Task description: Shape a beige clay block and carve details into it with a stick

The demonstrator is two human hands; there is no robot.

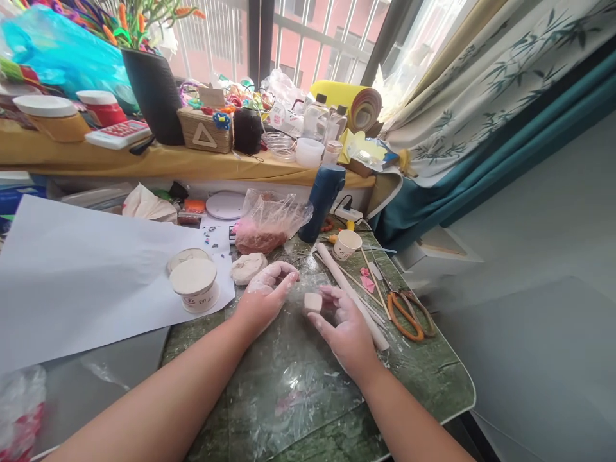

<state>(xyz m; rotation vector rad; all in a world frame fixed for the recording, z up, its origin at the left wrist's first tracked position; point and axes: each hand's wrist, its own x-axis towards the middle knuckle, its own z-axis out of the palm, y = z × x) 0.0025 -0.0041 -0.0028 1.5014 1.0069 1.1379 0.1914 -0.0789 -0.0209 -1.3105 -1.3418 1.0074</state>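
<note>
A small pale clay cube is between the thumb and fingers of my right hand, just above the table. My left hand is closed, its fingers curled in and its thumb against them; the inside of the grip is hidden. White powder coats both hands. Close behind my left hand sits a flattened lump of pale clay. To the right of my right hand lies a long pale rolling pin. Beneath both hands a clear plastic sheet covers part of the green table.
Paper cups stand on a white sheet at left. A bag of reddish clay and a blue bottle stand behind the hands. At right are a small paper cup, thin sticks and orange-handled scissors near the table edge.
</note>
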